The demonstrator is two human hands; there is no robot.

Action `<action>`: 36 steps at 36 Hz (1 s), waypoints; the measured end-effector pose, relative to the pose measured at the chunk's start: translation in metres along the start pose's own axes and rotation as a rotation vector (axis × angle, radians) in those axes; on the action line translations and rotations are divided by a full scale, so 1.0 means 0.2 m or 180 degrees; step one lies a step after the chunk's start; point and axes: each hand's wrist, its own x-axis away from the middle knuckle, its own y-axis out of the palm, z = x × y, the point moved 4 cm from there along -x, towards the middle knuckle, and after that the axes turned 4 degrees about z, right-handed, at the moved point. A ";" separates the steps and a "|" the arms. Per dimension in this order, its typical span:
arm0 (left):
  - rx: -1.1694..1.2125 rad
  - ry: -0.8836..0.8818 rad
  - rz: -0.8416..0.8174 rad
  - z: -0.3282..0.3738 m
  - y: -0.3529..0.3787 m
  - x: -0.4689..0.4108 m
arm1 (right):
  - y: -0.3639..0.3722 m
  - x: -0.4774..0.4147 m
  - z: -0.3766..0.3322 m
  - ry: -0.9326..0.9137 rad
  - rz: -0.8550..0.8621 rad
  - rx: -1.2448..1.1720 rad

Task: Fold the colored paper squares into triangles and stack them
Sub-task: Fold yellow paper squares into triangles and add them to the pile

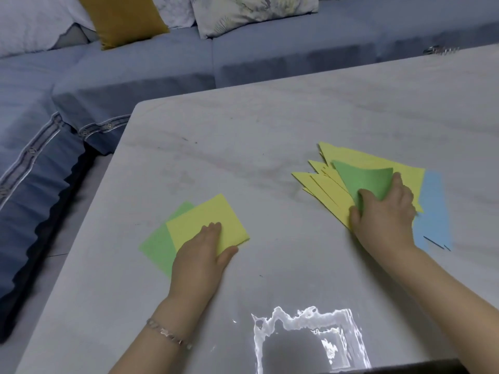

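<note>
On the left of the table lies a yellow paper square on top of a green paper square. My left hand rests flat on the yellow square, fingers straight. On the right is a fanned pile of folded yellow triangles with blue paper under its right side. A folded green triangle lies on top of the pile. My right hand holds the green triangle, thumb on its lower corner and fingers curled over its right edge.
The papers lie on a pale marble-look table with a rounded far-left corner and a bright glare patch near the front. A blue sofa with cushions runs behind and to the left. Small metallic objects sit at the far right edge.
</note>
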 end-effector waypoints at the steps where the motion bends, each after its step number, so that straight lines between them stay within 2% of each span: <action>1: -0.0020 0.0055 0.0070 0.00 0.00 0.00 | 0.00 0.02 -0.01 -0.0035 0.0103 -0.0059; 5: 0.0089 0.0461 0.0513 0.00 -0.02 0.02 | -0.03 0.13 -0.10 -0.0415 0.0447 -0.0559; 11: 0.0124 0.0932 0.0718 0.13 -0.05 0.07 | -0.08 0.27 -0.23 -0.0925 0.0843 -0.1035; 13: 0.0339 0.1222 0.0969 0.19 -0.05 0.10 | -0.08 0.32 -0.28 -0.1569 0.0545 -0.1268; 15: 0.0607 0.1494 0.1231 0.24 -0.07 0.12 | -0.06 0.37 -0.32 -0.2177 -0.0060 -0.1526; 16: 0.0748 0.1607 0.1297 0.26 -0.08 0.12 | -0.05 0.39 -0.34 -0.2367 -0.0279 -0.1667; 18: 0.1045 0.1690 0.1206 0.29 -0.09 0.13 | -0.05 0.40 -0.34 -0.2541 -0.0316 -0.1908; 20: 0.1355 0.1200 0.0785 0.29 -0.12 0.12 | -0.05 0.40 -0.31 -0.2596 -0.0043 -0.2093; 23: 0.1816 -0.0052 0.0073 0.26 -0.13 0.09 | -0.07 0.39 -0.27 -0.2648 0.0191 -0.2354; 26: 0.2307 -0.0907 -0.0196 0.19 -0.11 0.03 | -0.09 0.40 -0.24 -0.2849 0.0294 -0.2577; 28: 0.2600 -0.1443 -0.0606 0.16 -0.08 0.01 | -0.11 0.41 -0.24 -0.2984 0.0433 -0.2627; 31: 0.2839 -0.1879 -0.1176 0.15 -0.05 0.02 | -0.14 0.43 -0.25 -0.3149 0.0585 -0.2622; 34: 0.3232 -0.2196 -0.1406 0.18 -0.05 0.01 | -0.15 0.44 -0.26 -0.3289 0.0431 -0.2584; 36: 0.3455 -0.2216 -0.1490 0.20 -0.05 -0.01 | -0.15 0.44 -0.26 -0.3369 0.0242 -0.2499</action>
